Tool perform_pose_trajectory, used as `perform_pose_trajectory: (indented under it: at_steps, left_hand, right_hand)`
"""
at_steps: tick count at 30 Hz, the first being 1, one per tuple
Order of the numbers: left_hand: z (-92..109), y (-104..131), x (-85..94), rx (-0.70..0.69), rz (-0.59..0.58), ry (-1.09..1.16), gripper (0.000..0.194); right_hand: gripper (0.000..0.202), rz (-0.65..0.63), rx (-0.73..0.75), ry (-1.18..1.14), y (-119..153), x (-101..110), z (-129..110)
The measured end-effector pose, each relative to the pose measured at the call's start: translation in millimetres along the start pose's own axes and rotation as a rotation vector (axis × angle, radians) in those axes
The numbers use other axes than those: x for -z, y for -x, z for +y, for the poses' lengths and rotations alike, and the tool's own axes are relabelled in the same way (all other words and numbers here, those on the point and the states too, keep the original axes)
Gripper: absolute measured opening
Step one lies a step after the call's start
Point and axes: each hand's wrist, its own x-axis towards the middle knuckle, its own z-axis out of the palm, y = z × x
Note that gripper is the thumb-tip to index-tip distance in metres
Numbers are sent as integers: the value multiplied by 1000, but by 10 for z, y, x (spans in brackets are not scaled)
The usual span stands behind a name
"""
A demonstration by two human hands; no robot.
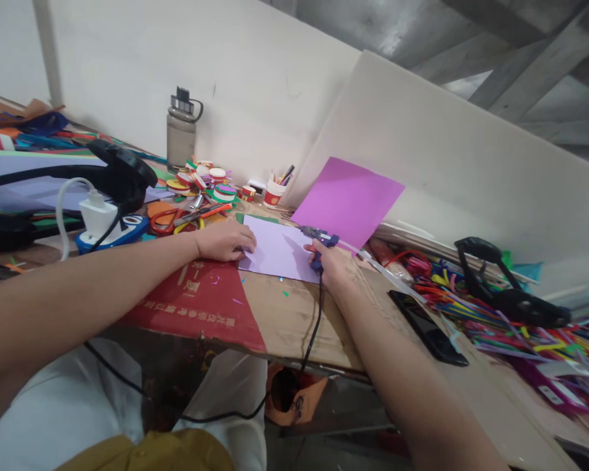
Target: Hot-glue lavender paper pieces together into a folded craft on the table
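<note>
A lavender sheet of paper (pixel 277 252) lies on the cardboard-covered table. My right hand (pixel 328 260) is wrapped round a blue glue gun (pixel 326 239) over the sheet's right part, its nozzle pointing left. From the gun's handle a black cord runs down over the table edge. At the sheet's left edge rests my left hand (pixel 228 241), its fingers curled at the paper; whether they pinch anything is too small to tell. Behind the gun a magenta sheet (pixel 348 199) leans against the white panel.
Scissors (pixel 169 221), paper pieces and a bottle (pixel 181 134) stand at the back left, near a white charger (pixel 98 216). A pen cup (pixel 273 193) is behind the sheet. A phone (pixel 427 327) and many coloured pipe cleaners (pixel 481 314) lie to the right.
</note>
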Motion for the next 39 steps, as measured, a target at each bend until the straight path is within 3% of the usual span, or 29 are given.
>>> perform_pose_trajectory:
  at_steps: [3, 10, 33, 39]
  left_hand:
    - [5, -2, -3, 5, -14, 4, 16]
    - [8, -2, -22, 64, 9, 66, 16]
    - [-12, -14, -39, -25, -17, -16, 25]
    - [-30, -5, -62, -40, 37, 17, 25]
  right_hand:
    - [11, -73, -1, 31, 9, 11, -4]
    - [14, -96, 17, 30, -23, 33, 29]
    - [8, -80, 20, 24, -3, 18, 26]
    - [9, -63, -14, 31, -1, 7, 6]
